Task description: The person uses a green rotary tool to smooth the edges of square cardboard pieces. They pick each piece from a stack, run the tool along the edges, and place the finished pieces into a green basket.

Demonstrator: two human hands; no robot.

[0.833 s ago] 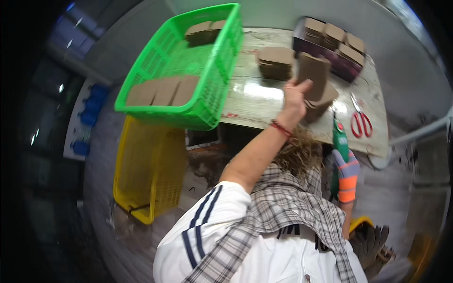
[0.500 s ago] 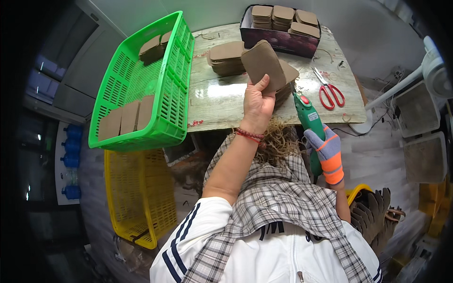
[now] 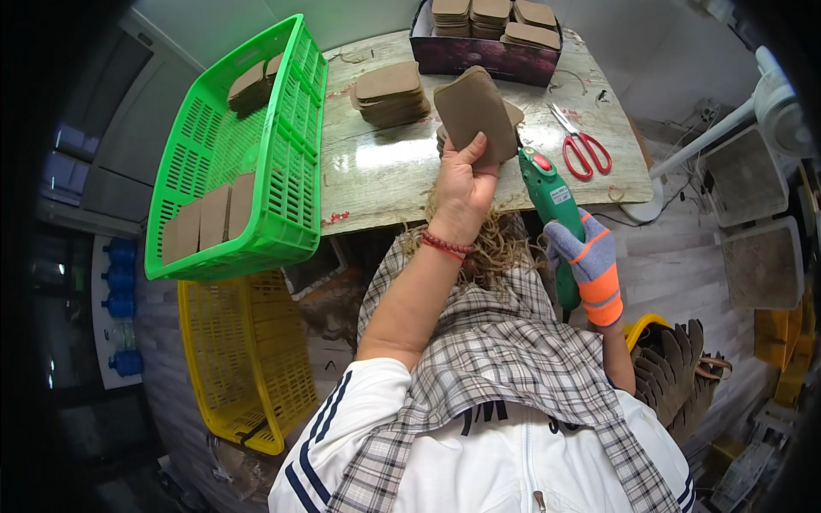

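My bare left hand grips a brown pad with rounded corners, thumb on its face, raised over the table's near edge. In my gloved right hand is a green handheld power tool with a red button. Its tip sits close beside the pad's lower right edge; whether they touch I cannot tell. More brown pads show partly behind the held one. To the left, a stack of such pads lies on the table. Stringy brown trimmings are heaped on my checked apron.
Red-handled scissors lie on the table, right of the tool. A dark box of pads stands at the back. On the left is a green crate with pads, above a yellow crate. A white stand rises at right.
The whole view has shifted slightly. My left hand has turned the pad a little, and the tool's tip is now nearer its right edge. Both hands keep their holds.
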